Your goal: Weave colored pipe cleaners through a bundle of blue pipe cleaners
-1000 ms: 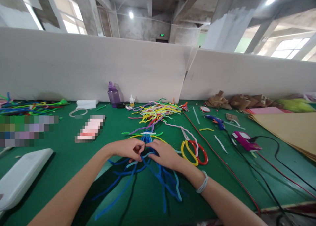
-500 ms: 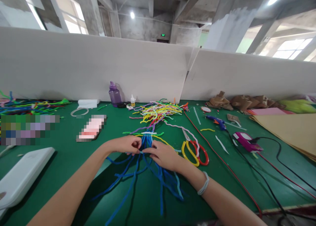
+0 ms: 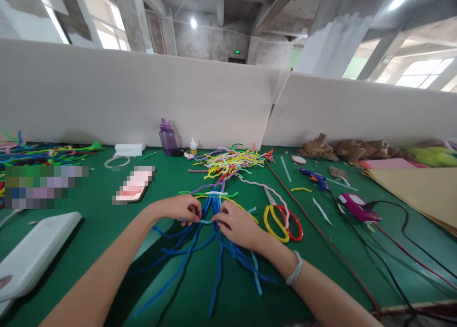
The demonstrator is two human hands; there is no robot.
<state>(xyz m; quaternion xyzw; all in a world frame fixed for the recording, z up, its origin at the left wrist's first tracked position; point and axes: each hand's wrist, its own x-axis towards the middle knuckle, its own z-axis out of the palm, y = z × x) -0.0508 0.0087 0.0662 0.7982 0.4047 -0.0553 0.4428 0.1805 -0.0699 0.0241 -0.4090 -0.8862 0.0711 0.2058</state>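
Note:
A bundle of soft blue yarn-like strands (image 3: 214, 203) hangs from a short white strip (image 3: 216, 193), its loose ends fanning toward me over the green table. A light blue strand (image 3: 206, 222) runs crosswise between my hands. My left hand (image 3: 186, 209) pinches its left part, fingers curled beside the bundle. With thumb and forefinger together, my right hand (image 3: 233, 223) grips the same strand at the right. Green and yellow strands (image 3: 241, 204) lie across the top of the bundle. Scissors (image 3: 276, 222) with one yellow and one red handle rest right of my right hand.
Behind the bundle lies a heap of multicoloured strands (image 3: 232, 161). A purple bottle (image 3: 167, 137) and small glue bottle (image 3: 193, 146) stand near the white partition. A phone (image 3: 134, 186) and white device (image 3: 39, 251) are leftward; a glue gun (image 3: 314, 178) and corded magenta box (image 3: 359, 207) are rightward.
My hands have drawn slightly apart, so more of the light blue strand shows between them. The loose blue ends have shifted on the table.

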